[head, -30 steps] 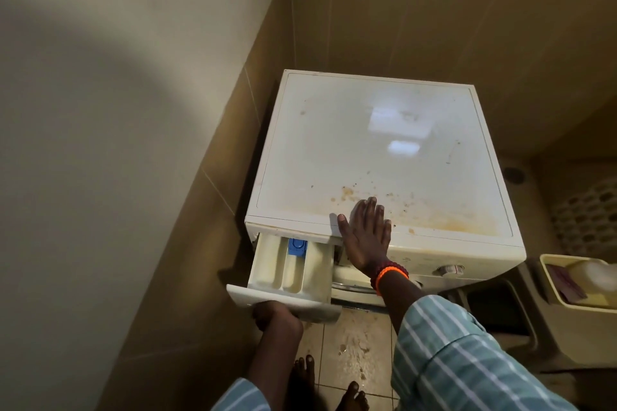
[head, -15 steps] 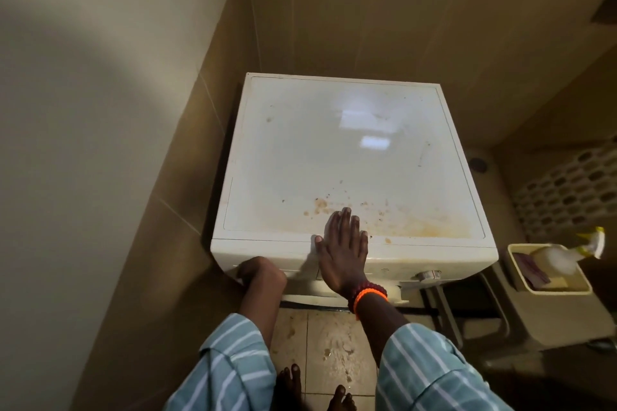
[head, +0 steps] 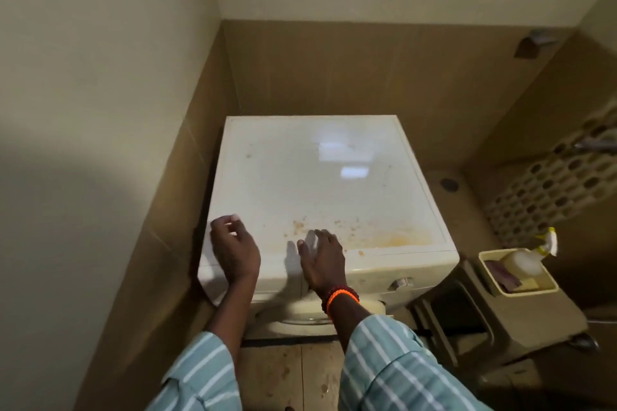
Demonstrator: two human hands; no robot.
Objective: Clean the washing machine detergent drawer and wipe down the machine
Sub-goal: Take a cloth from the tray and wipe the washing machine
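Note:
A white front-loading washing machine (head: 320, 177) stands in a tiled corner, its top marked with orange-brown stains (head: 394, 237) near the front edge. The detergent drawer is pushed in and hidden behind my arms. My left hand (head: 233, 247) hovers over the machine's front left corner, fingers loosely curled, holding nothing. My right hand (head: 322, 257), with an orange and red bracelet at the wrist, is over the front edge near the middle, fingers apart and empty. The round door (head: 300, 314) shows below the front panel.
A beige tub (head: 541, 287) at the right holds a white spray bottle (head: 524, 260) and a purple cloth (head: 500, 274), resting on a plastic stool (head: 484, 320). A perforated laundry basket (head: 567, 183) stands behind it. Walls close in on the left and back. The floor tiles are stained.
The detergent drawer, open a second ago, has been pushed shut by my left hand. Both hands have since lifted off the machine's front, and my view has pulled back and up.

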